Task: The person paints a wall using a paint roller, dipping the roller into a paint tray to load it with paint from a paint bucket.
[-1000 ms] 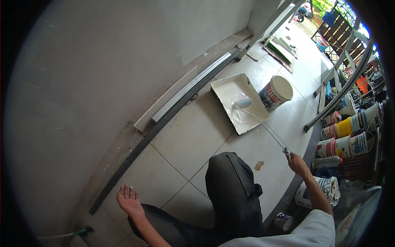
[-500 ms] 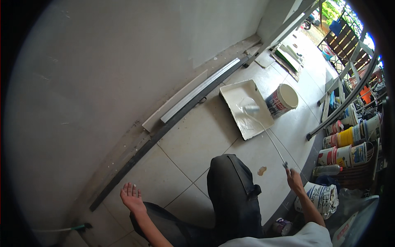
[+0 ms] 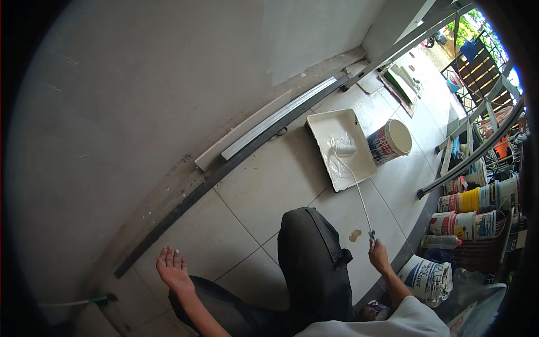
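My right hand (image 3: pixel 379 255) is closed round the dark handle of a paint roller (image 3: pixel 345 147). The roller's long wire frame reaches away from me, and its coated sleeve lies in a paint tray (image 3: pixel 368 173). Wet white paint covers part of the tray's floor around the sleeve. Just right of the tray, touching or almost touching it, stands a white bucket (image 3: pixel 389 143) with dark and red print. On the left, my left hand (image 3: pixel 175 272) is palm up above my knee, fingers stretched out, holding nothing.
A grey wall (image 3: pixel 157 73) runs along the left, with long dark and silvery bars (image 3: pixel 236 154) on the tiles at its foot. Several paint buckets (image 3: pixel 463 224) crowd the right side beside a plastic bottle (image 3: pixel 441 241). A ladder (image 3: pixel 471 151) stands at the far right. A brown stain (image 3: pixel 355 235) marks the floor.
My right hand has moved left with the roller handle, swinging the wire frame. The roller sleeve shows more sharply in the tray. My left hand stays open, shifted slightly left in view.
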Tool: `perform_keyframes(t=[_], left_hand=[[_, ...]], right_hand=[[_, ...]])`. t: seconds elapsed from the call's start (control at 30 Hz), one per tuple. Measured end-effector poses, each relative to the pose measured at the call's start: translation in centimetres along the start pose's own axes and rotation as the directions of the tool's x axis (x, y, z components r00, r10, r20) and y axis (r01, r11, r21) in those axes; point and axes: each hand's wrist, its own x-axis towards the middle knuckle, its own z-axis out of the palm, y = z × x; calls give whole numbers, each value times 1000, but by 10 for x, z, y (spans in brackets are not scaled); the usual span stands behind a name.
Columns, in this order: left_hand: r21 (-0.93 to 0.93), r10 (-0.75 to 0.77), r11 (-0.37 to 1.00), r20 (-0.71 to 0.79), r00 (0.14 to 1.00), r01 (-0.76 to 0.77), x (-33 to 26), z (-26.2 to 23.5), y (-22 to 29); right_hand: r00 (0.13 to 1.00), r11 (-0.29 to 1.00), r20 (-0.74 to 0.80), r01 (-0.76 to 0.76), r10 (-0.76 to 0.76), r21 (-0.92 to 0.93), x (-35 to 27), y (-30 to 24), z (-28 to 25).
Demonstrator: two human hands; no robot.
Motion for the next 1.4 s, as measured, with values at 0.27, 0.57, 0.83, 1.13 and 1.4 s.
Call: perform_keyframes(t=[0.27, 0.57, 0.83, 1.13, 1.4], left_hand=[[40, -25, 999, 42, 999, 24, 9, 7, -11], [65, -35, 997, 25, 999, 34, 5, 12, -17], [91, -47, 995, 6, 999, 47, 6, 28, -19], [67, -46, 997, -1, 999, 46, 4, 27, -23], [45, -18, 999, 0, 1000, 18, -2, 19, -21]], right_hand=[[999, 1000, -30, 22, -22, 13, 13, 23, 29], [960, 860, 168, -276, 225, 429, 29, 2, 21], [890, 525, 415, -450, 191, 722, -21, -6, 19], [983, 718, -106, 180, -146, 673, 47, -93, 9], [806, 666, -387, 590, -449, 456, 88, -299, -56]])
